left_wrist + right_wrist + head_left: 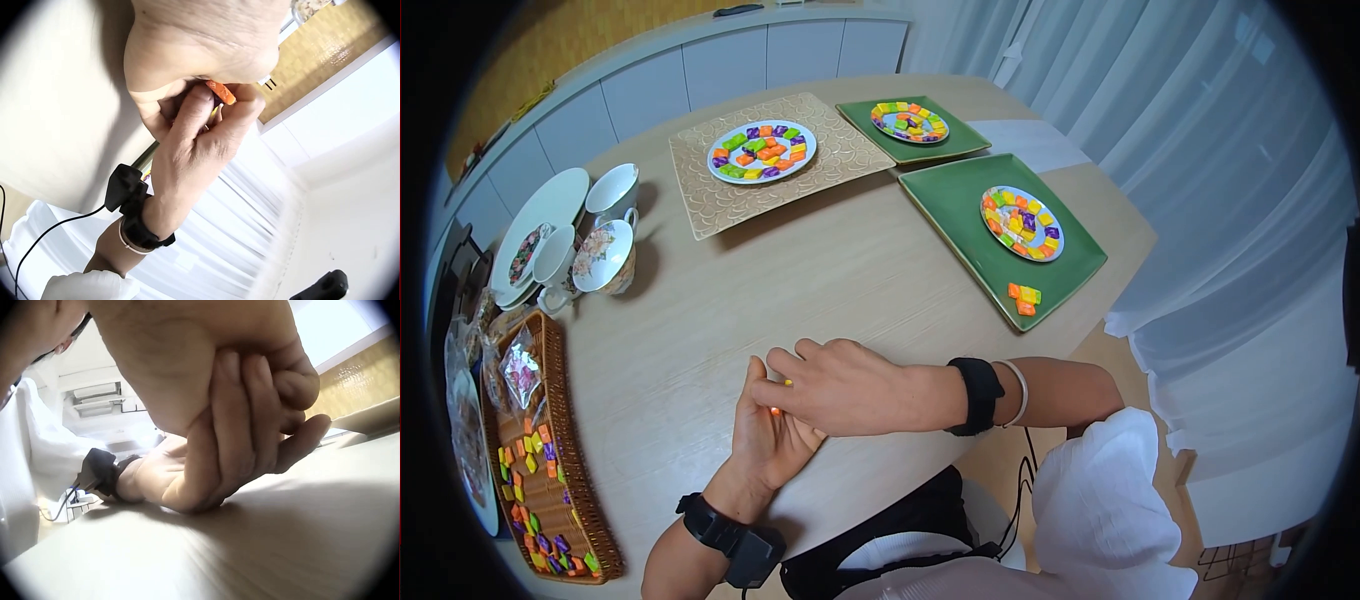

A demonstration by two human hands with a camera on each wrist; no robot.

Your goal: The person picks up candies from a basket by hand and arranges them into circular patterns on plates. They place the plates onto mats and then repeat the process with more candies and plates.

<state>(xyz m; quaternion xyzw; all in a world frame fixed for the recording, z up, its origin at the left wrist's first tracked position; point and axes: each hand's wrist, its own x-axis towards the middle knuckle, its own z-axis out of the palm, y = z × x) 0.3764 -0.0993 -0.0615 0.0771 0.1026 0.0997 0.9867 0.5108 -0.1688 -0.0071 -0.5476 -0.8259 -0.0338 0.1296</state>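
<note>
Over the near part of the table, my left hand [772, 442] lies palm up with its fingers curled round small wrapped candies. My right hand [850, 388] lies across it from above, fingers meeting in the left palm. In the left wrist view, an orange candy [220, 92] shows between the thumb and a finger of my right hand [194, 150], against the left hand [203, 44]. A bit of yellow shows beneath it. The right wrist view has the left fingers [240, 425] curled up against the right hand [169, 362], which hides the candies.
Candy-covered white plates sit on a beige square plate [710, 205] and two green plates [960, 225] [970, 142]. Loose candies lie on the nearer green plate's corner. At left are floral cups [605, 258], a large white plate [560, 195] and a wicker basket [555, 400] of candies.
</note>
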